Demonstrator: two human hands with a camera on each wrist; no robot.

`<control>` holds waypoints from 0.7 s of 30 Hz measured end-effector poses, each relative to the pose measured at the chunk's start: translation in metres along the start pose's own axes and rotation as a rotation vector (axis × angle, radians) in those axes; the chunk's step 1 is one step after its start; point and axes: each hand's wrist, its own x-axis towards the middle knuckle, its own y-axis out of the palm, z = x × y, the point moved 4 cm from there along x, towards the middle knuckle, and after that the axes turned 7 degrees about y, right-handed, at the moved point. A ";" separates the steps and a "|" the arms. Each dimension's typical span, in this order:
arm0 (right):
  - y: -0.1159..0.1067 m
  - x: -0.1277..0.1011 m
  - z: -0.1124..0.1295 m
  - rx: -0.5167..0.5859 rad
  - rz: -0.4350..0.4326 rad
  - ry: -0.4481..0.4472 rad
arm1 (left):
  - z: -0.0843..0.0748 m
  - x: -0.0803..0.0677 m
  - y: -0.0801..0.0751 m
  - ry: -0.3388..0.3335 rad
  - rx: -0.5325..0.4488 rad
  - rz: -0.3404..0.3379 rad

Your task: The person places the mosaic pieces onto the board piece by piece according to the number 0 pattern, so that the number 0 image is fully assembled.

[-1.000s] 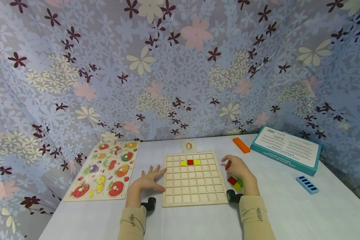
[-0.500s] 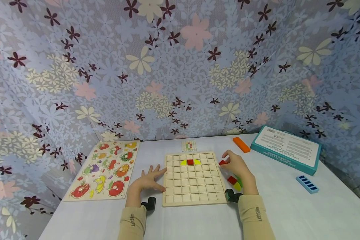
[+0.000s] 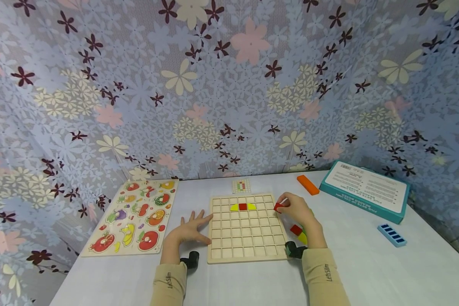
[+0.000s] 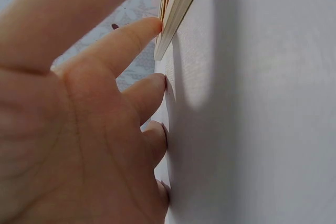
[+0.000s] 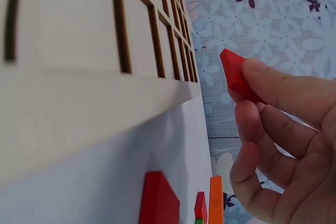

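Observation:
Between thumb and fingertips, my right hand (image 3: 297,209) pinches a red block (image 5: 235,76) above the right edge of the wooden grid board (image 3: 248,239). My left hand (image 3: 189,230) is spread flat at the board's left side, thumb and index fingertips at its edge; the left wrist view shows a fingertip against the wooden rim (image 4: 170,32). In an upper row of the grid sit a red square (image 3: 242,207) and two yellow rounded pieces (image 3: 234,208), one on each side of it. Beside the board, under my right forearm, lie a loose red block (image 3: 295,230), a yellow piece (image 3: 302,238) and a partly hidden green one.
A small pattern card (image 3: 241,186) lies behind the board. To the left is a fruit peg puzzle (image 3: 139,197). Rightward are an orange bar (image 3: 307,185), a teal box (image 3: 365,189) and a light blue slotted piece (image 3: 392,235). A flowered curtain (image 3: 229,93) hangs behind.
My right hand has moved left with the red block, from beside the board to over its right edge. My left hand has stayed in place.

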 end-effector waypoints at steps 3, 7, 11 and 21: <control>0.002 0.000 0.002 0.007 0.003 -0.022 | 0.001 0.001 0.001 -0.002 0.000 0.002; 0.003 -0.002 0.008 0.018 0.010 -0.065 | 0.001 0.001 0.000 -0.005 0.001 0.009; 0.005 -0.003 0.013 0.028 0.014 -0.082 | 0.000 0.001 0.000 -0.002 0.002 0.008; 0.012 -0.002 0.020 0.022 0.024 -0.142 | 0.001 0.001 0.001 -0.010 -0.005 0.003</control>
